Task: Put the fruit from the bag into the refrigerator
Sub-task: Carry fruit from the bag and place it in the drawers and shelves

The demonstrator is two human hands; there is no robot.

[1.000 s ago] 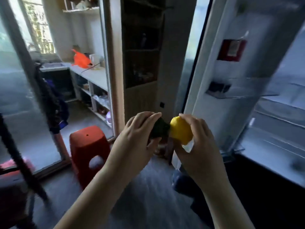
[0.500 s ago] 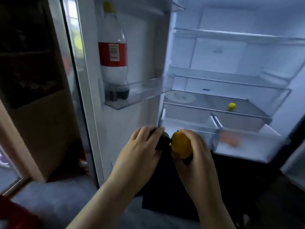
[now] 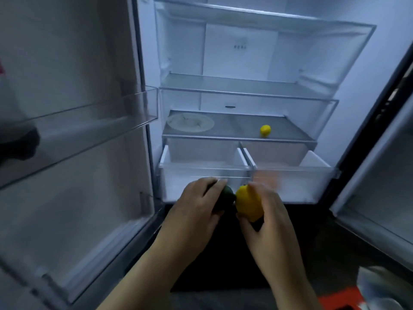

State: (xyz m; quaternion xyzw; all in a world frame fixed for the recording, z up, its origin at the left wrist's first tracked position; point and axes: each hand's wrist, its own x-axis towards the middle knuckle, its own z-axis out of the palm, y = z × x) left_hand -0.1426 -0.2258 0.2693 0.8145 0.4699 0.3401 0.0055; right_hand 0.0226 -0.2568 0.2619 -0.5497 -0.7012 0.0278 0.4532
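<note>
Facing the open refrigerator (image 3: 237,52), left hand (image 3: 196,204) grips a dark green fruit (image 3: 225,198), right hand (image 3: 268,215) grips a yellow fruit (image 3: 248,203)

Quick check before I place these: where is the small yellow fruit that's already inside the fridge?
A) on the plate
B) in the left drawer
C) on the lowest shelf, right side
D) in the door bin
C: the small yellow fruit sits on the right part of the lowest shelf, just above the drawers and apart from the plate at the left.
</note>
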